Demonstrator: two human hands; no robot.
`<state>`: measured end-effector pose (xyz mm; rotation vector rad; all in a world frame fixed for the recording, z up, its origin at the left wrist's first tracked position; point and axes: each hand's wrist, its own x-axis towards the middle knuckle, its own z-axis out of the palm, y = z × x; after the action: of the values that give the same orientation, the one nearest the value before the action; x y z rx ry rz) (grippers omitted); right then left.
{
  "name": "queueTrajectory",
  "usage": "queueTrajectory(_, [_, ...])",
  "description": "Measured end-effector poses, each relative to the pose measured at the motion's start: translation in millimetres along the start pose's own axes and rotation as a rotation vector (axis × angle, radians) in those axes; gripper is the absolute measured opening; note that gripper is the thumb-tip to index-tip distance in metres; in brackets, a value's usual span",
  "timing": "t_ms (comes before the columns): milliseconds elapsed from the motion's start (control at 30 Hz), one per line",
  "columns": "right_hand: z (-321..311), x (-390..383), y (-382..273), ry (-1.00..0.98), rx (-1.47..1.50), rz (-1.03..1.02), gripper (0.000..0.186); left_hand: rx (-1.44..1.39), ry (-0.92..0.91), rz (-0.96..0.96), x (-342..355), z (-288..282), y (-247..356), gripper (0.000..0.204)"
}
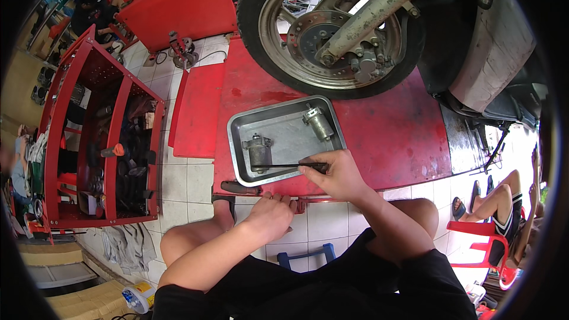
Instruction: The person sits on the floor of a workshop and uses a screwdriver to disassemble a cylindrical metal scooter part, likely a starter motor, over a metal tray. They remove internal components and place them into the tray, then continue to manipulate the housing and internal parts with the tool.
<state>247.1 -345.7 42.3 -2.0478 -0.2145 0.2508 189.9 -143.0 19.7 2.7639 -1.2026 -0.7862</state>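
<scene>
My right hand (339,176) is closed around the dark handle of a screwdriver (281,166). Its thin shaft points left, with the tip at the lower end of a grey metal starter motor (259,153). That motor stands in the left part of a shallow metal tray (289,175). A second starter motor (319,125), with a shiny cylindrical body, lies in the tray's upper right corner. My left hand (269,218) is at the platform's near edge with its fingers curled; whatever they hold, if anything, is hidden. Just beyond it, a dark tool handle (238,187) lies along that edge.
The tray rests on a red platform (391,136), below a scooter's front wheel (332,86). A red tool cart (112,142) stands left, a red machine (181,9) behind it. Someone sits on a red chair (483,231) at right. A blue stool (307,256) is between my legs.
</scene>
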Motion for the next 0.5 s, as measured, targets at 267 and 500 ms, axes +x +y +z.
queueTrajectory(267, [-7.4,3.2,-7.8,0.195,0.087,-0.197,0.016,0.016,-0.044,0.0,0.7,0.4,1.2,0.064])
queueTrajectory(500, [-17.9,3.6,-11.2,0.299,-0.042,-0.374,0.015,0.009,-0.052,-0.001,1.4,2.0,1.8,0.065])
